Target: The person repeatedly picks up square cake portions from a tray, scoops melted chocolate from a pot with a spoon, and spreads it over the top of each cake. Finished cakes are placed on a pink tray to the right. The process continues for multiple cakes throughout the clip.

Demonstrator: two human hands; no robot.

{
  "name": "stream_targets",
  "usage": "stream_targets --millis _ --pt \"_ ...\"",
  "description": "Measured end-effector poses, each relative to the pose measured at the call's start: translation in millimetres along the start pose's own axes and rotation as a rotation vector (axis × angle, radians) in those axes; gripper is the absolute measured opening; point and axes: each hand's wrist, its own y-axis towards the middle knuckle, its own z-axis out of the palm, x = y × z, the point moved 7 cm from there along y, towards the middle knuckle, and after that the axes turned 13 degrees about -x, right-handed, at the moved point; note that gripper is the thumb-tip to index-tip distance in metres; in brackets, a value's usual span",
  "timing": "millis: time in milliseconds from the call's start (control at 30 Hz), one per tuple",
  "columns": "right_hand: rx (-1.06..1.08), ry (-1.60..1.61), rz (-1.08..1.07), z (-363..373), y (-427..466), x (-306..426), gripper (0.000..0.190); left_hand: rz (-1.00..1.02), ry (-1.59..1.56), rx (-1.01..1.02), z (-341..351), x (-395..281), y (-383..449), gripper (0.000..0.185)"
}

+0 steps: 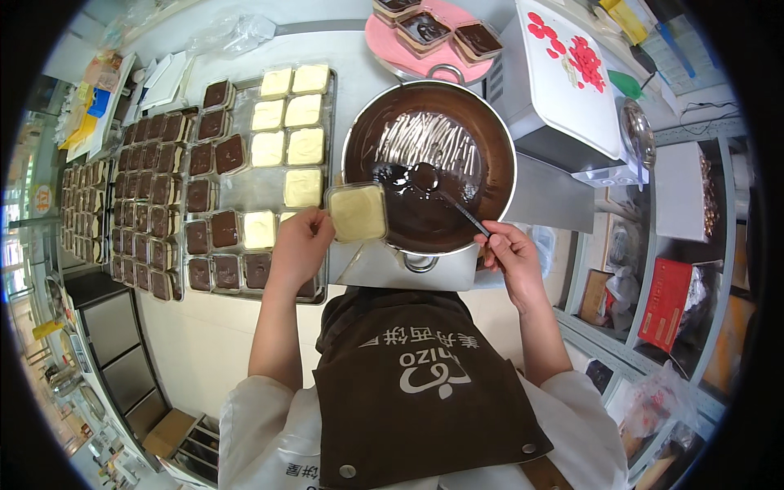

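A square clear plastic cup of pale yellow cream [358, 213] is tilted over the left rim of a big metal bowl of melted chocolate [429, 214], held at its left side by my left hand [305, 242]. My right hand [509, 252] grips the dark handle of a ladle [460, 209], whose round head lies in the glossy chocolate. Left of the bowl, a metal baking tray [245, 162] bears cups topped with pale cream [304, 147] on its right side and chocolate-topped cups [212, 125] on its left side.
More trays of chocolate-topped cups [147, 202] stand farther left. Behind the bowl, a pink round board [392, 46] holds several chocolate-topped cups. At the upper right, a white tray [545, 79] with red pieces rests on a metal appliance. Shelves [649, 257] line the right side.
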Motion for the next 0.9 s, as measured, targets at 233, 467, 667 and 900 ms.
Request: stream_targets --millis 233,467,667,900 --pt "-0.024 -0.311 -0.392 8.6 -51.3 63.3 0.023 0.002 -0.058 0.044 45.5 -39.1 -6.7 0.021" --pt "-0.067 -0.765 -1.054 14.0 -82.7 95.7 0.03 0.026 -0.143 0.054 63.7 -51.0 -24.0 0.023" --pt "-0.043 -0.705 -1.154 -2.5 -83.0 99.7 0.034 -0.001 -0.311 -0.028 69.2 -55.9 -46.1 0.022" --pt "-0.004 -0.598 -1.225 -3.7 -85.8 98.5 0.033 -0.149 -0.564 -0.107 66.9 -51.0 -76.5 0.02"
